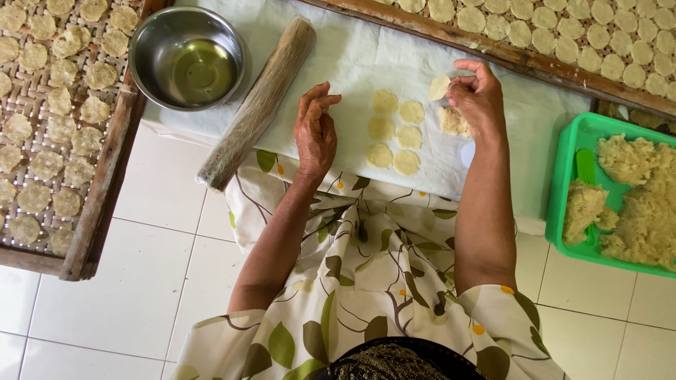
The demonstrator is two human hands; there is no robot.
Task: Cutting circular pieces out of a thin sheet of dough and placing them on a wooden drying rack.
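On white cloth (352,63) — right hand (479,105) pinching dough disc (439,87), near edge.

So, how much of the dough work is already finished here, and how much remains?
Done: two woven trays hold many flat rounds, and six more rounds lie on the white cloth. In hand: the right hand pinches one fresh round; the left hand rests on the cloth. Left: a green tub holds much dough.

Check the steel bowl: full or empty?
Nearly empty: the steel bowl stands upright with only a shallow pool of clear liquid at its bottom.
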